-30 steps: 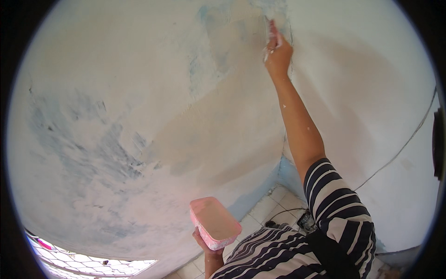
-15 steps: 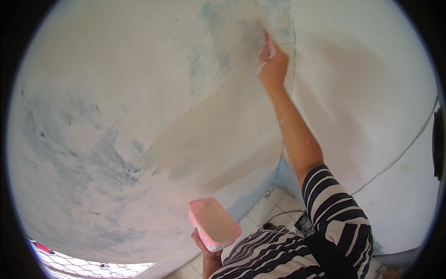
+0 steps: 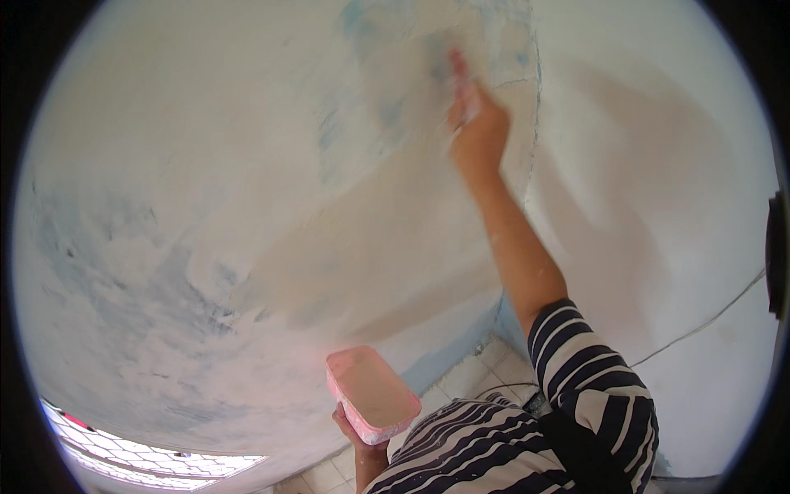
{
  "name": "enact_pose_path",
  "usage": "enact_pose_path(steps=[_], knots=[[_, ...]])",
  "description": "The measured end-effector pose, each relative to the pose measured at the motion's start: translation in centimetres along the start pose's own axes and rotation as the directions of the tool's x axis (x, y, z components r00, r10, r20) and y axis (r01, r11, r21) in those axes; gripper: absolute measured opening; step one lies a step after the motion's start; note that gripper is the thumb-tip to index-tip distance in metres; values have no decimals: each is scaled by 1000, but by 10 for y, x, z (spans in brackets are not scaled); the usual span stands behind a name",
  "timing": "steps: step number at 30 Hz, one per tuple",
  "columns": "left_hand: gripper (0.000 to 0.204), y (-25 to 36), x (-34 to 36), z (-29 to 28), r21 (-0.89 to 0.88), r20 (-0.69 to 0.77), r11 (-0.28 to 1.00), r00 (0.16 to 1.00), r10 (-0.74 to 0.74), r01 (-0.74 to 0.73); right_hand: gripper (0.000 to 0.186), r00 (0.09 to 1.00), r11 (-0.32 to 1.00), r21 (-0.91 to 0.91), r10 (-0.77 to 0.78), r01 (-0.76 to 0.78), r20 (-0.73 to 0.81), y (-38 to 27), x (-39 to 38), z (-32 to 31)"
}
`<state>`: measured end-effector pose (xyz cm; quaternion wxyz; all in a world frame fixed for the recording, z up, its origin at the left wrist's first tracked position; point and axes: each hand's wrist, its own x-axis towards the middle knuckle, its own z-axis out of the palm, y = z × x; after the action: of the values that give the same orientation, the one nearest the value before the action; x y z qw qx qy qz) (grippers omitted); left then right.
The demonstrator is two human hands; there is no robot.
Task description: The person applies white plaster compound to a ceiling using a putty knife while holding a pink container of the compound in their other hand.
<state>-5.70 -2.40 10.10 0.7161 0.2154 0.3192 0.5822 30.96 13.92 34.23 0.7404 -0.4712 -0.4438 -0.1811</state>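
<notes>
My right hand (image 3: pixel 481 132) reaches up to the patchy wall (image 3: pixel 271 206), its fingers closed round a slim red-handled tool (image 3: pixel 457 67). Motion smears the tool's head against the wall, and I cannot make out its shape. Low in front of my body, my left hand (image 3: pixel 352 428) grips a pink rectangular plastic tub (image 3: pixel 362 416) by its near left side. Pale creamy paint or filler (image 3: pixel 383 395) covers the inside of the tub. White smears mark the tub's outside.
A crack runs down the corner where a smoother wall (image 3: pixel 658 206) meets the patchy one. Below lie light floor tiles (image 3: pixel 473 375) and a dark cable (image 3: pixel 502 385). A window with a mesh grille (image 3: pixel 156 457) is at the lower left. Something dark (image 3: pixel 775 255) stands at the right edge.
My right hand and the red-handled tool have shifted slightly left and down across the wall. The tub in my left hand sits slightly further left in view, as the whole view has shifted.
</notes>
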Motion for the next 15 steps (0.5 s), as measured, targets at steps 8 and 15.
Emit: enact_pose_path(steps=[8, 15], knots=[[58, -13, 6, 14, -17, -44, 999, 998, 39, -40, 42, 903, 887, 391, -356, 245, 241, -46, -74, -25], [59, -2, 6, -16, 66, 16, 996, 998, -53, 52, 58, 997, 984, 165, 70, -71, 15, -17, -99, -2]])
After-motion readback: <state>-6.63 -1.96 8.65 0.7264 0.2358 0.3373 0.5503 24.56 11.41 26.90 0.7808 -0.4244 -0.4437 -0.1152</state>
